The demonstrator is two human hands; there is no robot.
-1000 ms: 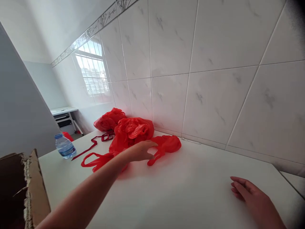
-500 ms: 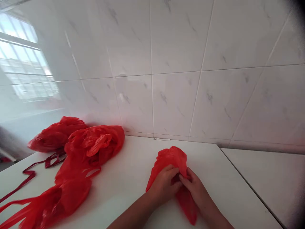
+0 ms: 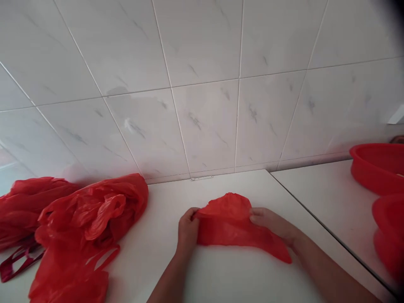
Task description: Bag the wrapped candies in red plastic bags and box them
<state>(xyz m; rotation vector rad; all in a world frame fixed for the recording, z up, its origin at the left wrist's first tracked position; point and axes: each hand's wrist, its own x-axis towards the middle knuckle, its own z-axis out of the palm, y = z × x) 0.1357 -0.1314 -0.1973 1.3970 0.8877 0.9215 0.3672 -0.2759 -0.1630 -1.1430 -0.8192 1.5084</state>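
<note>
The fingers of the left hand are pinching the left edge of a red plastic bag. The fingers of the right hand pinch its right side, though some of them are hidden from me. So the bag is spread between both hands, above the white tabletop, with one pointed end toward the near right. Farther left lies a heap of red bags; at the far right, a red basin.

Table is white, tiles behind it whitish with grey marbly streaks. Bag at its middle: bright red. Heaped bags on its left, red too, strap there's maroon. Basins right of it: red.
</note>
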